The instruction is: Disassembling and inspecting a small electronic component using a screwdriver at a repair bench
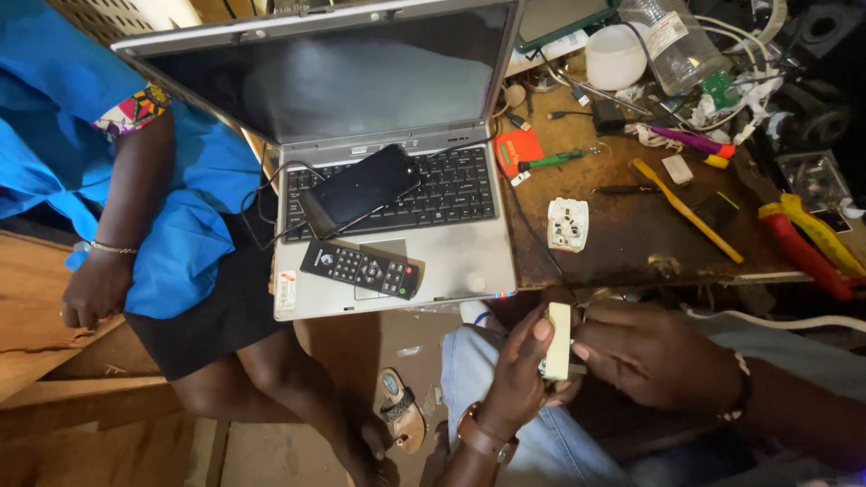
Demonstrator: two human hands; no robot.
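A small cream plastic block [559, 340] is being pinched at its left face by the left hand [516, 379], thumb on top, while its right side is being gripped by the curled fingers of the right hand [651, 353], low over the lap at 6 o'clock. It is being kept closed and whole, nothing opened as far as can be seen. At 12 o'clock a white socket part [567, 224] is lying on the brown bench [631, 243]; at 10 o'clock a remote [362, 268] and phone [361, 185] are resting on the laptop [451, 261].
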